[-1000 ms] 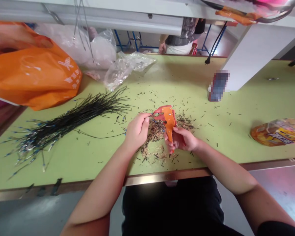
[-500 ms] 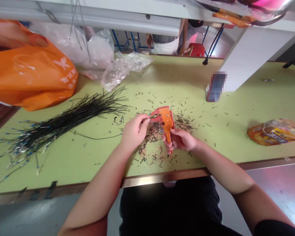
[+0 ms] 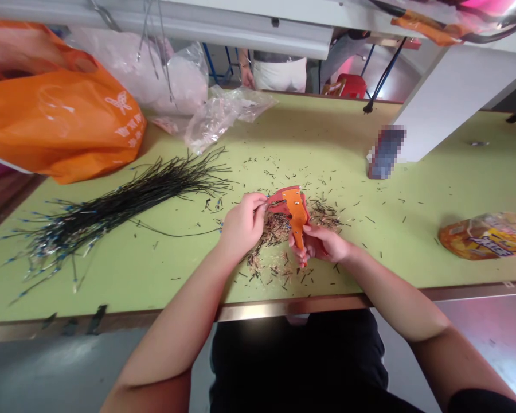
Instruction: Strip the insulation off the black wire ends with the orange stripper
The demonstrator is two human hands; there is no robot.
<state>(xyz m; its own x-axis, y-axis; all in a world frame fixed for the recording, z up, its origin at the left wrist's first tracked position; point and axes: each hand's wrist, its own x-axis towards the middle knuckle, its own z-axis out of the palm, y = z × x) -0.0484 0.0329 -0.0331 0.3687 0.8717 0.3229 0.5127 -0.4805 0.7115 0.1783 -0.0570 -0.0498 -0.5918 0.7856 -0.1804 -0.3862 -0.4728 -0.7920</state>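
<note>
Hands [image 3: 243, 225] near workbench's front edge [image 3: 284, 308]

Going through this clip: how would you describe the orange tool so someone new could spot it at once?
On the green workbench, look at the heap of cut wire bits near the front edge. Above it, the person's right hand grips the orange wire stripper, its head next to the left hand. It is the only orange thing held, unlike the large orange plastic bag at far left.
</note>
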